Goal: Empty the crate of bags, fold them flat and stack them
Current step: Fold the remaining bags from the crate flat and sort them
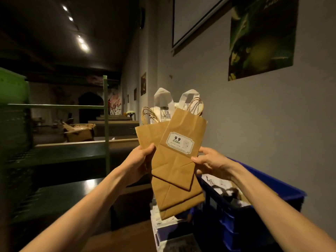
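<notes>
Bags: a fanned bundle of flat brown paper bags [174,166] held up at mid-frame, tilted, handles uppermost; between and behind them sit white bags [163,104] with broad white loop handles.
Front bag: the nearest brown bag carries a white label [180,142] printed "9.9"; its folded base flap points downward.
Handles: twisted paper cord handles [148,113] stick out at the upper left and upper right of the bundle.
Left hand [140,159]: grips the bundle's left edge, thumb on the front face, fingers hidden behind the paper.
Right hand [209,160]: pinches the right edge of the front bag just below the label, thumb in front, fingers curled behind.
Position relative to hands: the bundle spans the gap between both hands; its tops rise above them, its bases hang below them.
Crate [254,215]: blue plastic, at lower right beneath the right forearm, against the grey wall [254,124]; more bags [227,193] lie inside, details unclear in the dim light.
Below the bundle: pale printed bags or sheets [163,222] lie beside the crate; which of the two cannot be told.
Surroundings: green metal shelving [106,124] at left, an open cardboard box [80,131] farther back, a green poster [261,35] on the wall, ceiling spotlights [82,43] above.
</notes>
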{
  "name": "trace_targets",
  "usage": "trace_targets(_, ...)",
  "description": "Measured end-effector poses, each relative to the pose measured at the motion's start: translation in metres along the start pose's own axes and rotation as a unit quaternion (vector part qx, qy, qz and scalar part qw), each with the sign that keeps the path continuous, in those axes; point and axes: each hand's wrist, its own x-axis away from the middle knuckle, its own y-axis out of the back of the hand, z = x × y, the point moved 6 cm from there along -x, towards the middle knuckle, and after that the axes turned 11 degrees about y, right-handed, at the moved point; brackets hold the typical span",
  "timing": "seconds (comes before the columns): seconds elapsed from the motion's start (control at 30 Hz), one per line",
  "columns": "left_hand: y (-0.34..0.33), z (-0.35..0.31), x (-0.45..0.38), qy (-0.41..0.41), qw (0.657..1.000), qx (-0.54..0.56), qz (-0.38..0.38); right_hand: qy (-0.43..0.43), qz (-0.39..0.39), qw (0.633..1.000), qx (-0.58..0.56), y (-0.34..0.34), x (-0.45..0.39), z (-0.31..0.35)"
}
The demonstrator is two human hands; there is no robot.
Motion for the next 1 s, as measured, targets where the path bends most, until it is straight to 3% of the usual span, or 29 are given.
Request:
trace_targets(0.1, 0.026, 0.015, 0.012, 0.003, 0.998, -0.025, -0.062, -0.037, -0.015, 0.999, -0.006, -0.036, -0.009, -0.025)
trace_targets(0.23, 0.059, 0.042, 0.028, 0.019, 0.995, -0.002, -0.101, 0.0, -0.148, 0.988, -0.047, -0.079, -0.021, -0.062)
trace_targets(0.33, 0.089, 0.057, 0.042, 0.016, 0.99, 0.026, -0.141, 0.021, -0.196, 0.977, -0.083, -0.099, -0.022, -0.081)
trace_targets(0.4, 0.11, 0.07, 0.052, 0.025, 0.987, 0.025, -0.159, 0.007, -0.18, 0.979, -0.094, -0.107, -0.019, -0.092)
trace_targets(0.57, 0.151, 0.117, 0.08, 0.122, 0.976, -0.031, -0.18, -0.087, -0.052, 0.993, -0.058, -0.141, 0.011, -0.131)
trace_targets(0.77, 0.183, 0.179, 0.105, 0.22, 0.952, -0.089, -0.192, -0.2, -0.01, 0.98, -0.008, -0.173, 0.041, -0.187)
trace_targets(0.9, 0.196, 0.213, 0.123, 0.248, 0.94, -0.111, -0.205, -0.251, 0.003, 0.967, 0.047, -0.191, 0.058, -0.213)
trace_targets(1.0, 0.201, 0.223, 0.133, 0.248, 0.924, -0.195, -0.217, -0.251, 0.039, 0.956, 0.148, -0.203, 0.067, -0.212)
